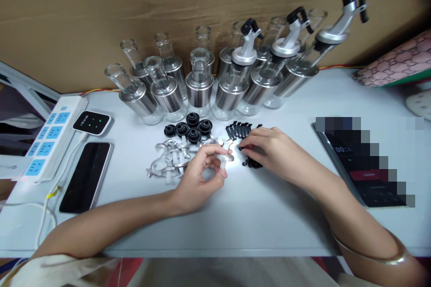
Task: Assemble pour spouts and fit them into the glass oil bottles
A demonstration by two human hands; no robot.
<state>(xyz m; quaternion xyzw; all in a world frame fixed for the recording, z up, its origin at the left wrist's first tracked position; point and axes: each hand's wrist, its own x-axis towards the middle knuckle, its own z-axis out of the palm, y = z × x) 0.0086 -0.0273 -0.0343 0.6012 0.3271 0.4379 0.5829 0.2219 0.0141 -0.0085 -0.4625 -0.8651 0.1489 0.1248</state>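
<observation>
My left hand (201, 171) is closed round a silver pourer spout (225, 158) with a white stem, held just above the white table (235, 215). My right hand (269, 148) rests over a small heap of black clips (252, 164), its fingertips pinching at one near the spout. More long black pieces (239, 129) lie in a row behind that hand. A pile of silver spouts (170, 158) and several black rubber stoppers (188, 129) lie to the left. Glass and steel bottles (199, 84) stand in rows at the back; three on the right carry fitted pourers (248, 47).
A white power strip (50, 139), a small router-like box (92, 123) and a dark phone (86, 176) lie at the left. A tablet (363, 166) lies at the right. A cardboard wall (168, 4) backs the table. A patterned cushion (397, 65) sits far right.
</observation>
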